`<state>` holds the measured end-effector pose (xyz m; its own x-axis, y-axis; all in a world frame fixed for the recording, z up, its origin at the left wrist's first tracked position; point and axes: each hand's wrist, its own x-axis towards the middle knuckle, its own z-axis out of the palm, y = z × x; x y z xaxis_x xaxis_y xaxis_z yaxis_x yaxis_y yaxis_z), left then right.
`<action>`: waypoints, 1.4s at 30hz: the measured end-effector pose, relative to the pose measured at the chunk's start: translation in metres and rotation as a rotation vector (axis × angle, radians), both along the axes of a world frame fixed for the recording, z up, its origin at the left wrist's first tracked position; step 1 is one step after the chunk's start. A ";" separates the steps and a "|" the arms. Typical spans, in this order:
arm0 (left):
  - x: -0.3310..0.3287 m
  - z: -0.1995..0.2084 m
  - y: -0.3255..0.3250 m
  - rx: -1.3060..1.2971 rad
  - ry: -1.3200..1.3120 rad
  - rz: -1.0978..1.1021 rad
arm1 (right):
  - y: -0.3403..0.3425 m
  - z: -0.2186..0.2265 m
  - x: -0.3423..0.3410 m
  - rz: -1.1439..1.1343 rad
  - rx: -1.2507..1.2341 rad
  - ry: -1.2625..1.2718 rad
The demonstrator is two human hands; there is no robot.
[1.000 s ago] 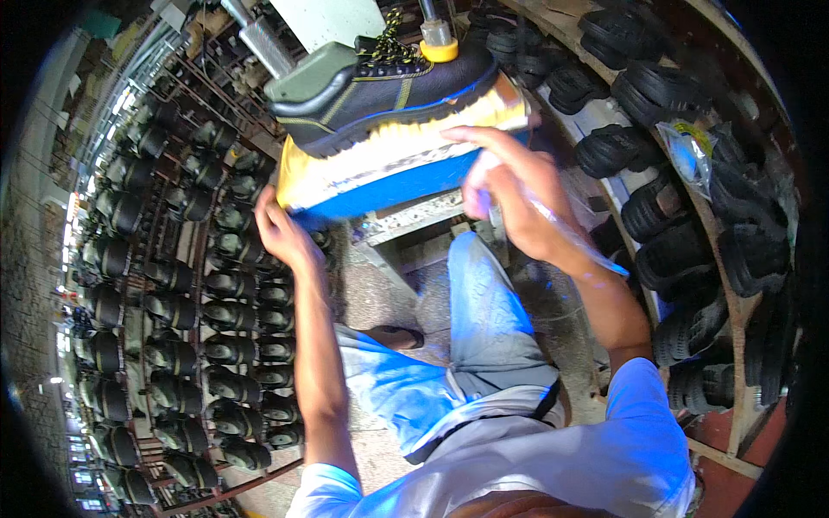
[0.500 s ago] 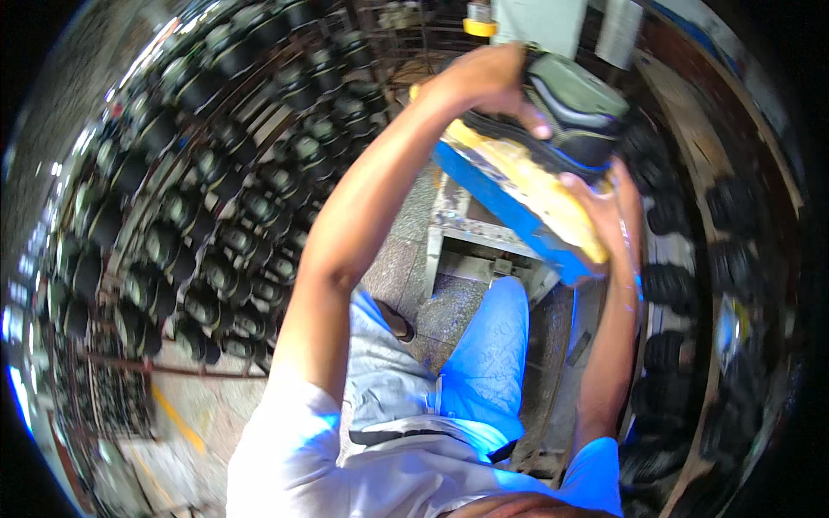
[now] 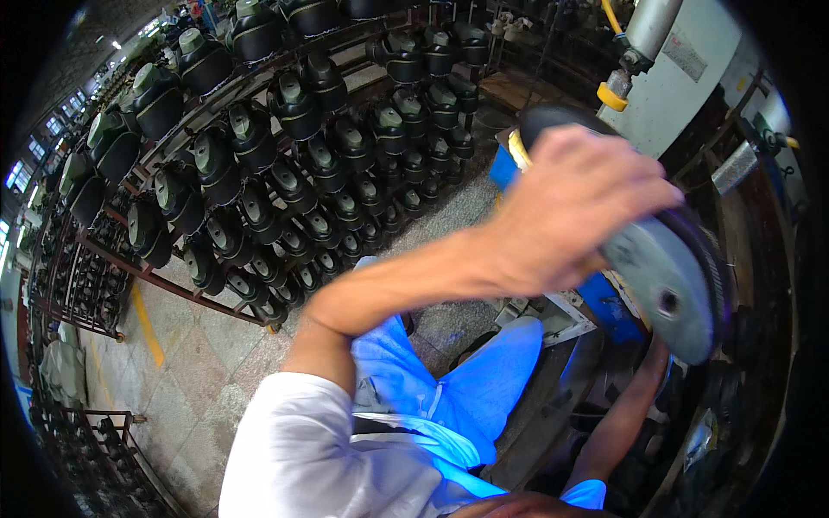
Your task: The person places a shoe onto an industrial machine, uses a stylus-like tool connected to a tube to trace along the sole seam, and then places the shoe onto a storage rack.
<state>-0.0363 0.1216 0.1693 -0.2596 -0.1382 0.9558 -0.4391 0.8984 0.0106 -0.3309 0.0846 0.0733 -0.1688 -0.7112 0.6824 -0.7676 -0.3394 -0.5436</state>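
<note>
My left hand (image 3: 574,207), smeared a little by motion, reaches across and wraps over a dark shoe on a grey-green last (image 3: 682,285). The shoe is tilted, so the top of the last with its round hole faces me. My right forearm (image 3: 623,419) comes up from below toward the shoe; its hand is hidden behind the shoe and last. Beneath and behind them a blue block (image 3: 611,309) with a yellow pad shows in part.
Racks at left carry rows of black shoes on green lasts (image 3: 289,186). A metal cylinder (image 3: 652,30) with a yellow-ringed end hangs by a pale machine panel (image 3: 691,73) at the far right. A light metal stand (image 3: 561,321) lies beyond my knees. Dark shapes fill the right shelf.
The shoe has turned from resting over the yellow pad to tilted, with its last's top toward me. My left hand moved nearer and right; my right hand went out of sight. The view swung.
</note>
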 end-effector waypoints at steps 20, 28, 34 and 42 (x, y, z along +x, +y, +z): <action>0.374 -0.055 -0.307 0.553 -0.697 0.494 | -0.360 -0.024 0.421 0.370 -0.109 -0.205; 0.389 -0.067 -0.323 0.926 -0.152 0.326 | -0.396 -0.032 0.432 0.301 -0.005 -0.127; 0.321 -0.051 -0.262 0.571 -0.497 0.687 | -0.332 -0.004 0.377 0.122 -0.109 -0.035; 0.263 -0.098 -0.067 0.536 -0.131 0.503 | -0.068 0.035 0.358 0.702 -0.241 -0.160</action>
<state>0.2262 0.0549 0.0711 -0.1491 -0.7085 0.6898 -0.8235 0.4752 0.3101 0.0270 0.0164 0.1087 0.1586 -0.5223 0.8379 -0.2452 -0.8429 -0.4790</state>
